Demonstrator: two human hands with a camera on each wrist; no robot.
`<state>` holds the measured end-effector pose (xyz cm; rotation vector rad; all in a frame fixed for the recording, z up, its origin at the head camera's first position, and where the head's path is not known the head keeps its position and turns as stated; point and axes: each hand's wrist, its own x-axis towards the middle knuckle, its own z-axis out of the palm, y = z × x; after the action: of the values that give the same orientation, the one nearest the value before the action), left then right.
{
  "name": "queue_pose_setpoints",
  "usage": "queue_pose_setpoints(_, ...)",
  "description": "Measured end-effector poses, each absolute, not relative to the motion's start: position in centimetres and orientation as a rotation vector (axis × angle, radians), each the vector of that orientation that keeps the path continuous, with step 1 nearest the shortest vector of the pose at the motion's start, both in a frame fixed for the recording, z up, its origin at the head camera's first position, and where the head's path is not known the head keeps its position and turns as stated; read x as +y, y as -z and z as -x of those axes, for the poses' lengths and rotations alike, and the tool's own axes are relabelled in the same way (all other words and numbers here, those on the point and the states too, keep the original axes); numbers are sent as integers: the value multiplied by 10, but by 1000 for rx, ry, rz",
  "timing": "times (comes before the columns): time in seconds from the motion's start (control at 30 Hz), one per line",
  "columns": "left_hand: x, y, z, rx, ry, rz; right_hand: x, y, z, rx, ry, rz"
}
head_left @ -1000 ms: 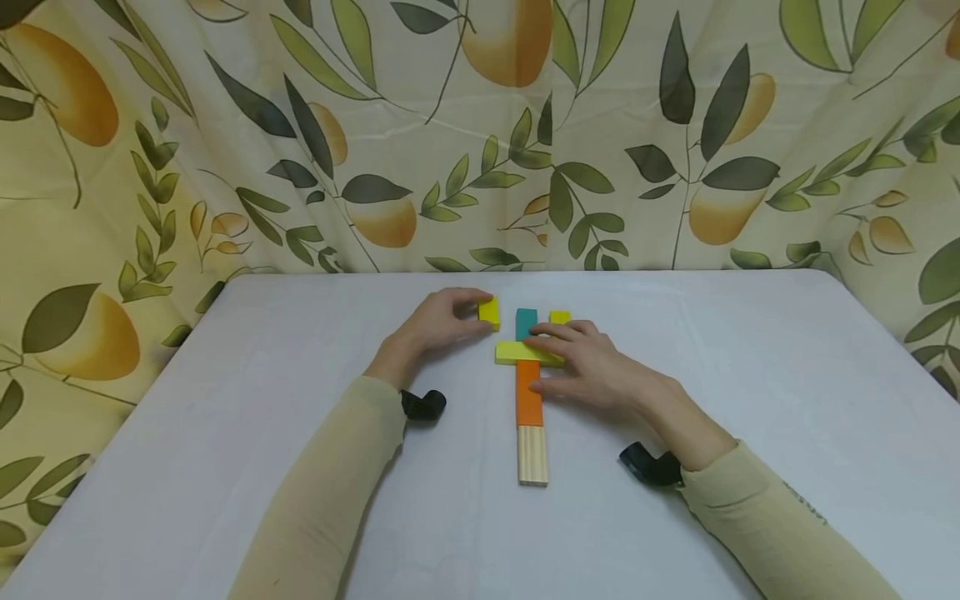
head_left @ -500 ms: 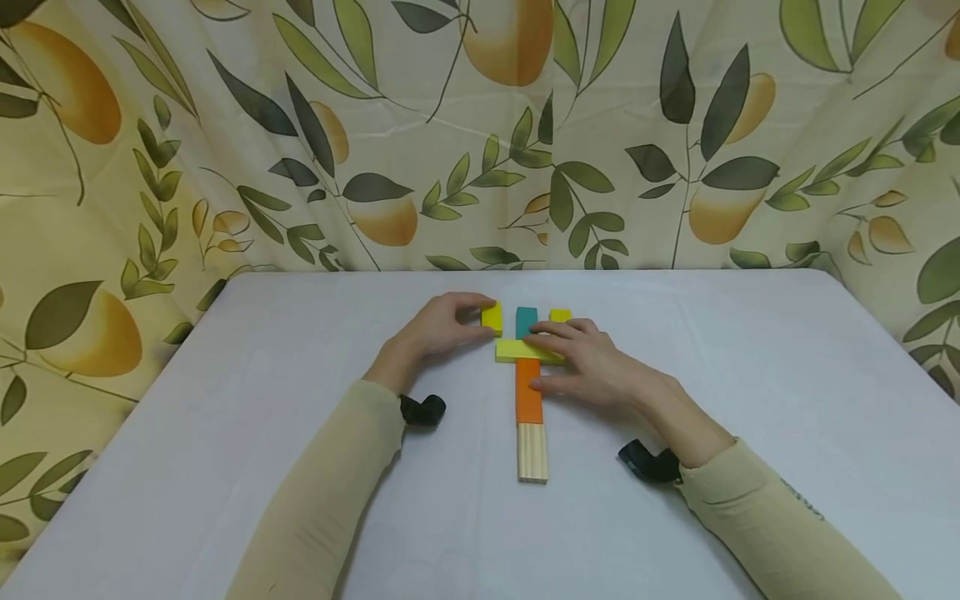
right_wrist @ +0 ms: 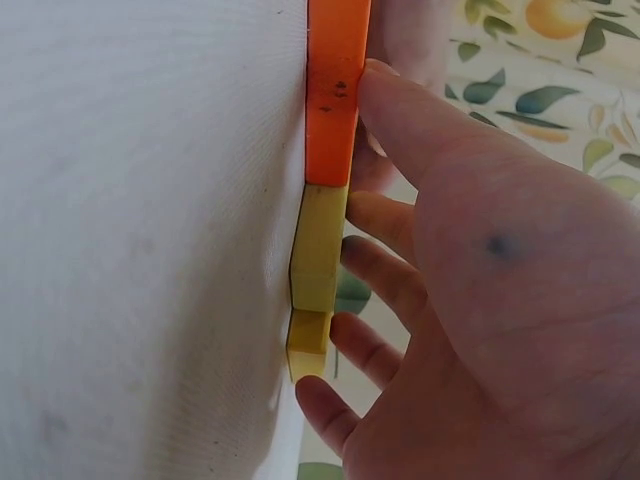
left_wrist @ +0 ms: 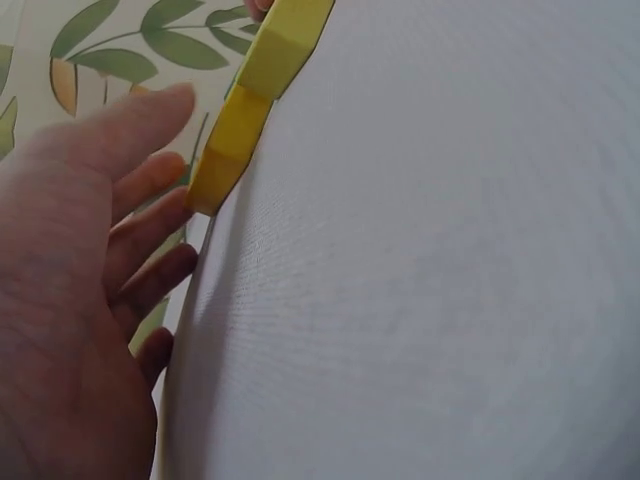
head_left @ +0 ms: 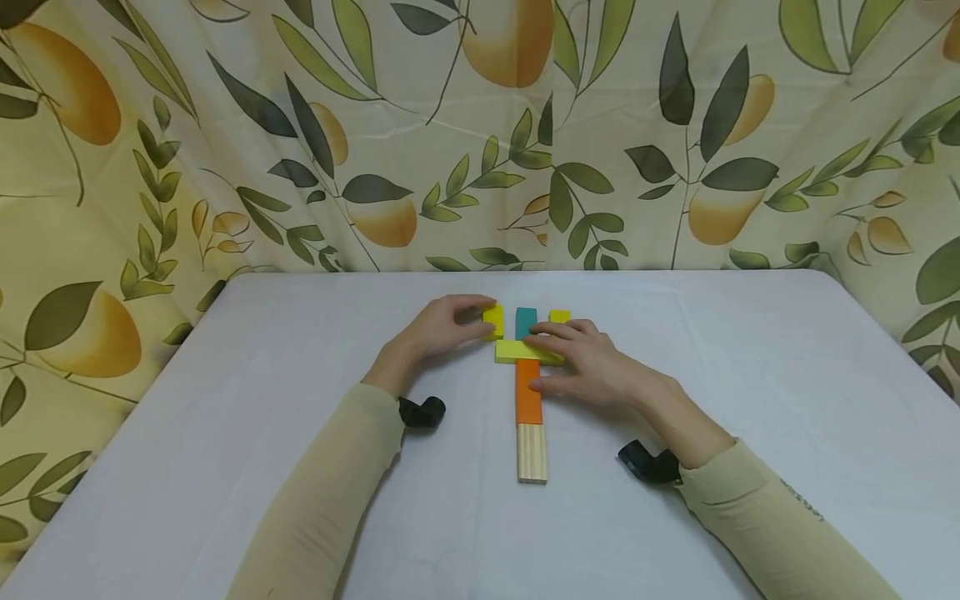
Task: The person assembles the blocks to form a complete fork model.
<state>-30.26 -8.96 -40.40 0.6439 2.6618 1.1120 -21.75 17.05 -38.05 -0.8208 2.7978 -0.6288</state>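
In the head view, a yellow-green bar [head_left: 517,352] lies crosswise over a line of a teal block [head_left: 526,322], an orange block [head_left: 528,392] and a ribbed bare-wood piece [head_left: 532,454]. My left hand [head_left: 442,325] pinches a small yellow block [head_left: 493,320] between thumb and fingers, just beyond the bar's left end. Another yellow block [head_left: 559,317] sits beyond its right end. My right hand [head_left: 596,367] rests with extended fingers on the bar's right part, its thumb at the orange block. In the left wrist view, the yellow block [left_wrist: 228,150] meets the bar [left_wrist: 285,45].
A white-covered table [head_left: 675,533] lies beneath everything. Behind it hangs a curtain [head_left: 480,167] printed with fruit and leaves. A black wrist camera sits on the left wrist [head_left: 423,412] and another on the right wrist [head_left: 648,462].
My left hand has brought the small yellow block slightly nearer and to the right, up to the bar's left end. My right hand has stayed in place.
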Motion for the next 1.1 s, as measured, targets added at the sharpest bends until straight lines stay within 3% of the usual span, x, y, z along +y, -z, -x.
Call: queue_pose_setpoints(1.1,-84,403,303,2698,-1099,-655,170,381,218,2797,617,805)
